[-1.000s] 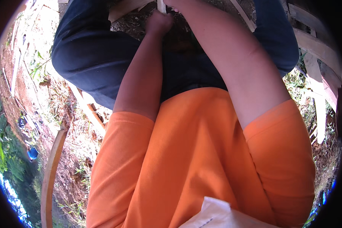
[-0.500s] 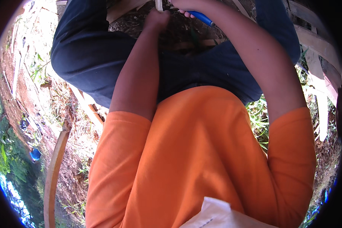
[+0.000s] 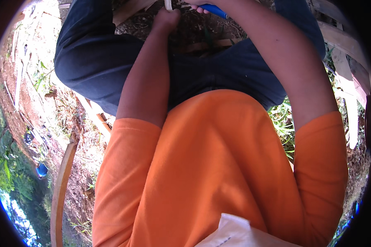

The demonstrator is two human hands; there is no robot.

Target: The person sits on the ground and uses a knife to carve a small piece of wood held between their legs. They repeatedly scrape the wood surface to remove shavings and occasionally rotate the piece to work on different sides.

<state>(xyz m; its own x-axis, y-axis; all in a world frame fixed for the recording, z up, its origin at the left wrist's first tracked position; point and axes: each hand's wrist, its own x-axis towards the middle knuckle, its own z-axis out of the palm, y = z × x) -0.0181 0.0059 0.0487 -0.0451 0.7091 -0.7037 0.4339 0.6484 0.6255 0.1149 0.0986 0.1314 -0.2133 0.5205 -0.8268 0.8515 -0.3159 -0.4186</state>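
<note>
At the top edge of the head view, my left hand (image 3: pixel 166 19) is closed around a pale strip of wood (image 3: pixel 168 4), whose far end runs out of the picture. Just to its right, my right hand (image 3: pixel 202 8) is wrapped round a tool with a blue handle (image 3: pixel 215 11). The handle's butt points back toward my right forearm. The tool's working end is beyond the upper edge, so its kind does not show. Both hands are between my bent knees, a small gap apart, over dark ground.
A wooden board (image 3: pixel 132 11) lies by my left knee. A long curved-looking timber (image 3: pixel 62 193) extends along the left. Planks (image 3: pixel 345 41) and a pale slat (image 3: pixel 350 111) are at the right. Grass (image 3: pixel 283 125) grows beside me. A small blue thing (image 3: pixel 41 170) is far left.
Both hands sit slightly higher and further left in the picture, still gripping the wood strip and the blue-handled tool. The surroundings have shifted slightly too.
</note>
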